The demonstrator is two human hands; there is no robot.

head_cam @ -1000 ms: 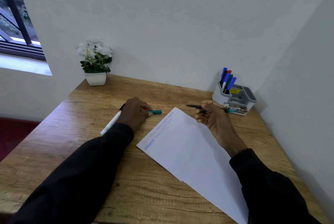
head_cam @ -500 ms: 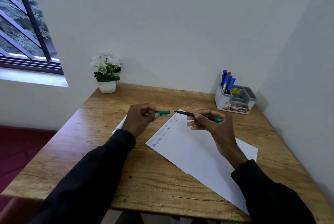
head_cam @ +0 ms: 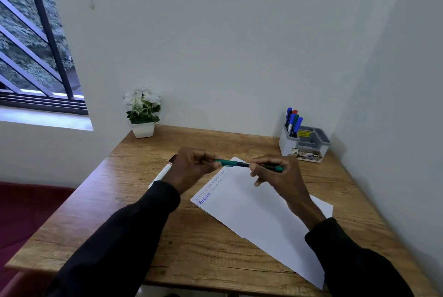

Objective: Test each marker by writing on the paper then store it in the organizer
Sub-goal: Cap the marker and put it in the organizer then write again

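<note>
1. The left hand (head_cam: 191, 167) pinches the green cap (head_cam: 225, 163); its fingers are curled and clamped on the cap's closed end.
2. The right hand (head_cam: 275, 174) grips the green marker (head_cam: 263, 166); its fingers are clamped round the barrel.
3. Between the two sets of fingers, the cap meets the marker's tip end; whether it is seated cannot be told.
4. The paper (head_cam: 251, 212) lies on the surface (head_cam: 119, 224) below the fingers.
5. The organizer (head_cam: 309, 143) stands beyond the right fingers, well apart.
6. A white marker (head_cam: 161, 174) lies behind the left fingers.
</note>
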